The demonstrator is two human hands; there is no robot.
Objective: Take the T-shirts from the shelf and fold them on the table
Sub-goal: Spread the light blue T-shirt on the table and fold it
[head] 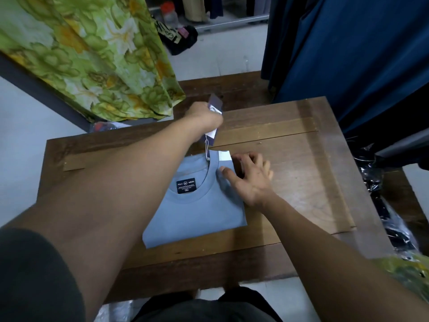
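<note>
Head view: folded blue T-shirt (pixel 197 212) lies collar-up on the wooden tabletop (pixel 290 182). Left hand (pixel 204 117) pinches the hang tags (pixel 214 105) above the collar, its grip clenched on them. Right hand (pixel 250 180) presses the shirt's right edge, fingers relaxed, grasping nothing.
</note>
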